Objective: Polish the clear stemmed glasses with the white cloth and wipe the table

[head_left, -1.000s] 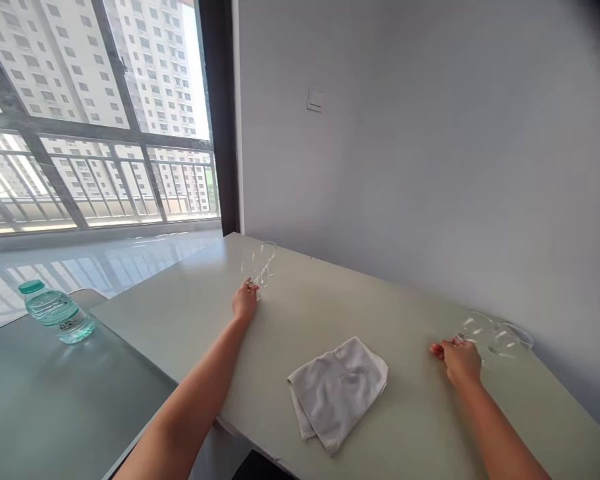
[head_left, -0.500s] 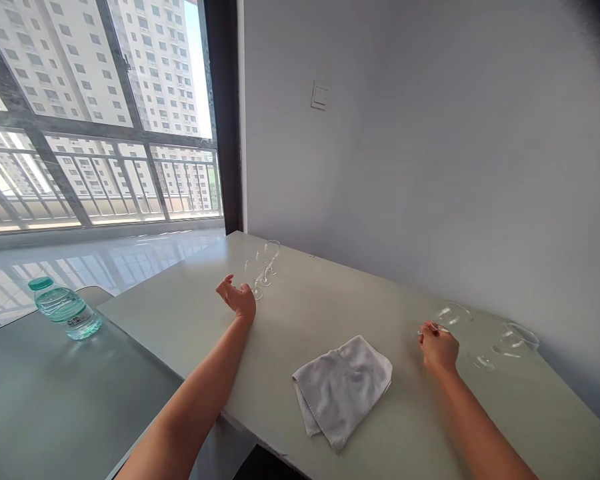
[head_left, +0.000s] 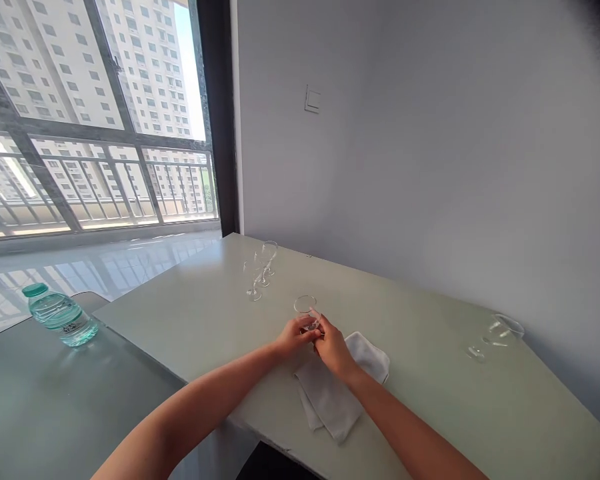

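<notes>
A clear stemmed glass [head_left: 305, 305] is held upright between my two hands, near the middle of the table. My left hand [head_left: 296, 336] has its fingers wrapped round the lower part of the glass. From the right, my right hand [head_left: 330, 341] grips the same glass low down, its fingers touching those of the left. Partly beneath my right hand and wrist lies a folded grey cloth [head_left: 333, 400]. Several clear glasses [head_left: 264, 267] stand in a row at the back left. Another glass [head_left: 503, 330] rests on its side at the right.
The pale table [head_left: 430, 413] has its far edge along the grey wall. A darker, lower surface [head_left: 35, 413] adjoins on the left, with a tilted green-capped water bottle [head_left: 65, 317] over it. Windows fill the far left.
My right hand has moved from the right side to the middle, bringing a glass with it. My left hand has come from the glasses at the left and closed on that glass.
</notes>
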`<move>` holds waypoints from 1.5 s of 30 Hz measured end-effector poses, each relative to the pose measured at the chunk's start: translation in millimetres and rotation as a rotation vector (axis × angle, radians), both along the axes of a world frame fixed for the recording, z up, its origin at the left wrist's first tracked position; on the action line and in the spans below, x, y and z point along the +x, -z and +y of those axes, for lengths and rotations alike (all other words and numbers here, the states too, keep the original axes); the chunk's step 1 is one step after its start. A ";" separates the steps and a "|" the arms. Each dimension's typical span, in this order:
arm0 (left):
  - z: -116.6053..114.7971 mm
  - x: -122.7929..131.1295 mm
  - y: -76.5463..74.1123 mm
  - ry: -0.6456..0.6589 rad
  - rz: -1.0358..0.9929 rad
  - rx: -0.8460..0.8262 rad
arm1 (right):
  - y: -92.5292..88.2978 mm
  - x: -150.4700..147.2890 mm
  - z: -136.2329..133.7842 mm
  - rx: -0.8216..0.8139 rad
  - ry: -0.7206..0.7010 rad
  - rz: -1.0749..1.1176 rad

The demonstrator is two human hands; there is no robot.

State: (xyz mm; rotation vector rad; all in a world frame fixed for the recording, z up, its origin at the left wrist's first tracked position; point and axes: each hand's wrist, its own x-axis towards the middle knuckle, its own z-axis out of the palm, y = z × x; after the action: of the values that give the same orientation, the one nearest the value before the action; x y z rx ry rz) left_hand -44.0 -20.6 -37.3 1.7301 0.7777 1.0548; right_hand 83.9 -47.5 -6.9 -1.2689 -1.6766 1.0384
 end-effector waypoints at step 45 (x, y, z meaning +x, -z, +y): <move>17.2 -172.4 -5.3 -0.871 0.503 0.000 | 32.8 326.7 42.9 -0.109 1.089 -0.001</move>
State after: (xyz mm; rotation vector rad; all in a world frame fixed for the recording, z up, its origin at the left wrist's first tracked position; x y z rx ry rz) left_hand -216.4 -3.4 -32.0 1.6898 1.9628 1.1511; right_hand 410.6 -4.6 -39.6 -1.8909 -0.6809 0.4357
